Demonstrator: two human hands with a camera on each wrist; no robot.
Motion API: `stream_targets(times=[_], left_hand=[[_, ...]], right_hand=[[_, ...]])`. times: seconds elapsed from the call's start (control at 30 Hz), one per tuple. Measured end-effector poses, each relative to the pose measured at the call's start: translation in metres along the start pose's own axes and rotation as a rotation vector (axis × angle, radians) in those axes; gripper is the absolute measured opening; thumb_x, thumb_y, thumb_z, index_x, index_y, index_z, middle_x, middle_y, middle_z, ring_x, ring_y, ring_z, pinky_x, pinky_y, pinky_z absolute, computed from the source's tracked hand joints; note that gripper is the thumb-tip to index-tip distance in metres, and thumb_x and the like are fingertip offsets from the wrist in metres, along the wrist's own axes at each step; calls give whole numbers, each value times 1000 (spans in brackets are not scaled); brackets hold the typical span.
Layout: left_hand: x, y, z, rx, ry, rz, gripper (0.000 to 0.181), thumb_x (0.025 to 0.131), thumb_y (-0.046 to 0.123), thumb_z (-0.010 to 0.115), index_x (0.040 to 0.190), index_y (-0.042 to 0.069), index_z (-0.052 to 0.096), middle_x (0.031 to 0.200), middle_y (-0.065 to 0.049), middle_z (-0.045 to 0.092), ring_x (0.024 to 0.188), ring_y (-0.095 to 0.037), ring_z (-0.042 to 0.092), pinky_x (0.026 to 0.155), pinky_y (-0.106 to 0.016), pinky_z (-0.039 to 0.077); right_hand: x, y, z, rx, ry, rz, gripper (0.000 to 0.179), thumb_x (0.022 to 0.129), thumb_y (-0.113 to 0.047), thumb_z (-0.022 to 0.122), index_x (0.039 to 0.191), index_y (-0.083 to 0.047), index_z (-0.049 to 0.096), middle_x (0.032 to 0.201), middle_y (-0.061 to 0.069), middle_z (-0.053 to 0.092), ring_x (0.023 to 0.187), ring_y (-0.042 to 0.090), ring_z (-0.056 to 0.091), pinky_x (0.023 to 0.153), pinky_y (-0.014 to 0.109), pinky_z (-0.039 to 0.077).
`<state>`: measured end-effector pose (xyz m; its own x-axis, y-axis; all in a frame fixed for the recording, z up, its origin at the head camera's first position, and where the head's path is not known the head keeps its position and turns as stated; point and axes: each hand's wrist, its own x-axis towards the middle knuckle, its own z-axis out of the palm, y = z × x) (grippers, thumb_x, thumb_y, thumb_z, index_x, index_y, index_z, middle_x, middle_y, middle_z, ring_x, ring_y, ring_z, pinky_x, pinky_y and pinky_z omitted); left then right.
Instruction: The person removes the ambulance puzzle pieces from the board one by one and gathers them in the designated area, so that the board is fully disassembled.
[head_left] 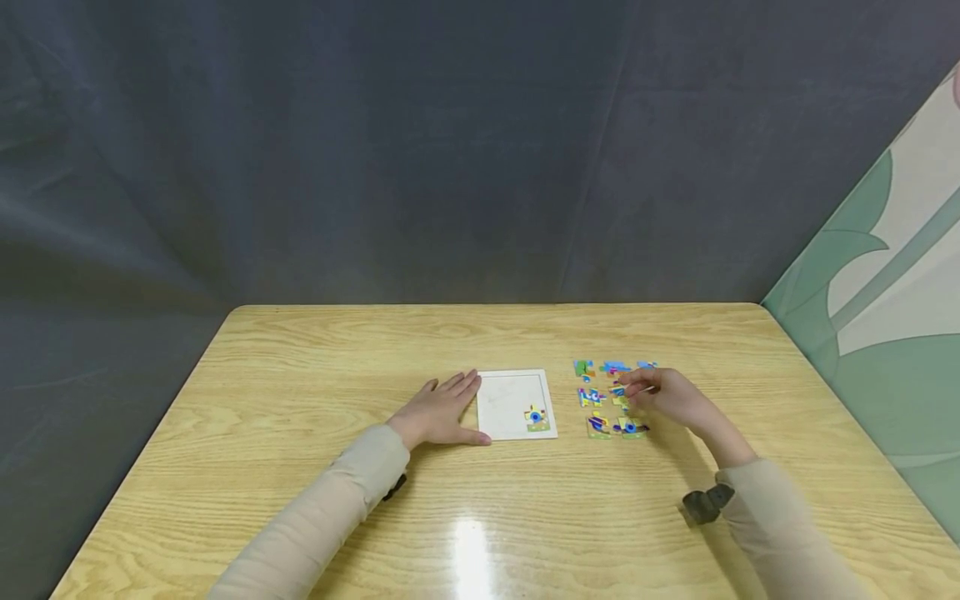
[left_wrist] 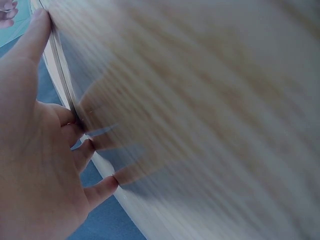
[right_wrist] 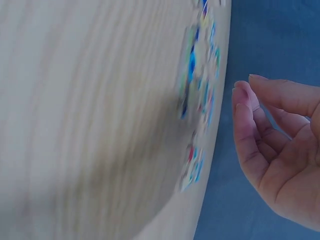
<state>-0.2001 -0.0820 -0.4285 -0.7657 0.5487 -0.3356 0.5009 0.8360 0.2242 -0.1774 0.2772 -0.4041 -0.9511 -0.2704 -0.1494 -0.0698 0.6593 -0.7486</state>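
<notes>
A white square puzzle tray [head_left: 513, 403] lies on the table with one jigsaw piece [head_left: 536, 418] in its lower right corner, showing a blue round shape. My left hand [head_left: 441, 413] rests flat at the tray's left side, fingers spread, with fingertips at the upper left corner and thumb at the lower left. In the left wrist view, those fingertips [left_wrist: 102, 190] touch the table. My right hand [head_left: 670, 398] hovers over the loose puzzle pieces [head_left: 592, 397] right of the tray. Its fingers are loosely bent toward the thumb, and nothing shows between them in the right wrist view.
Several colourful pieces lie in rough rows, such as a green one [head_left: 583, 368] at the back and one with a blue circle [head_left: 632, 427] in front. The wooden table [head_left: 337, 350] meets a dark curtain [head_left: 480, 167] behind and a leaf-patterned cloth [head_left: 885, 317] at right.
</notes>
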Motion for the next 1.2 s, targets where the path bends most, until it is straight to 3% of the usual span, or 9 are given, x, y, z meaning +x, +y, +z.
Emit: stream_targets(times=[0.3,0.77,1.2], left_hand=[[1,-1,1,6,-3,-4,99,85,71,48,155,17,6,163,3,1,151,-17,6,121,-52,12],[-1,0,0,11,3,1,99,85,72,47,155,16,6,163,3,1,151,-17,6,121,-52,12],[-2,2,-1,-10,8,-7,98,85,70,49,155,16,8,163,3,3,151,-17,7,121,-53,13]], right_hand=[[14,-24,19,10,-30,-37,31,90,2,57,119,12,58,102,26,64,87,21,63,67,24,51],[30,-47,58,-4,-126,-94,27,86,7,61,113,11,62,97,21,66,83,20,63,69,24,53],[38,-57,81,-17,-138,-86,29,78,11,60,107,5,66,98,17,66,79,15,60,63,22,48]])
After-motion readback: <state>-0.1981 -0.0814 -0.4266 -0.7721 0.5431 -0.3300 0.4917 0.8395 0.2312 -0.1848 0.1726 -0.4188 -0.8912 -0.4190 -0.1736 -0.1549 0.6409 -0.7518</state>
